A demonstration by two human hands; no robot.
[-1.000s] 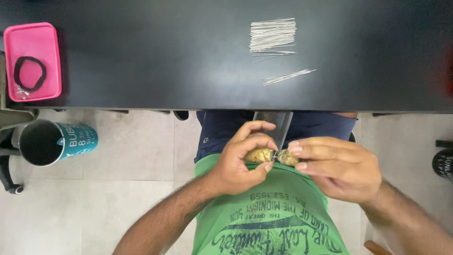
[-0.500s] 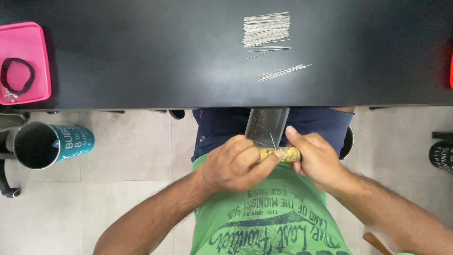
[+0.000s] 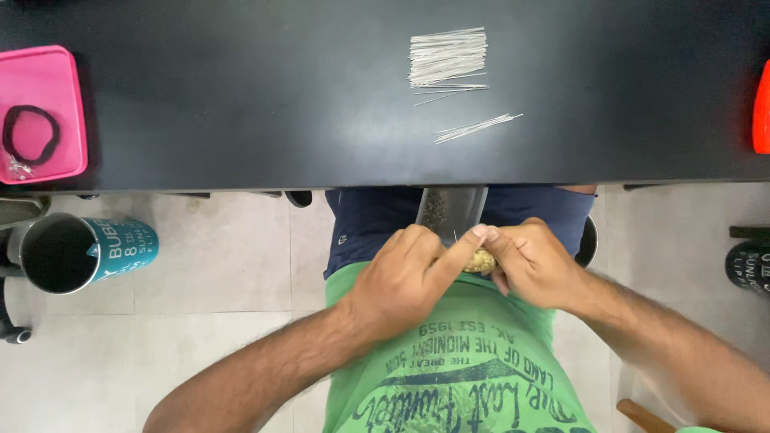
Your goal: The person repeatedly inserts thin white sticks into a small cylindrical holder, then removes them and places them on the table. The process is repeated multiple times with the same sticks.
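Observation:
Both hands meet over my lap, below the black table's [image 3: 241, 120] front edge. My left hand [image 3: 405, 277] and my right hand [image 3: 533, 261] pinch a small yellowish-brown lump [image 3: 481, 261] between their fingertips; most of it is hidden by the fingers. A clear bag or container with dark specks [image 3: 449, 212] rests on my lap just above the hands. On the table lie a neat bundle of thin pale sticks [image 3: 447, 58] and a few loose ones [image 3: 477, 128].
A pink tray [image 3: 68, 80] holding a black loop [image 3: 30, 135] sits at the table's left end. An orange object [image 3: 762, 108] shows at the right edge. A teal-wrapped open can [image 3: 80, 252] stands on the tiled floor at left; a dark container [image 3: 750, 265] at right.
The hands have shifted a little to the right and closed tighter over the lump, hiding more of it. The view has moved slightly.

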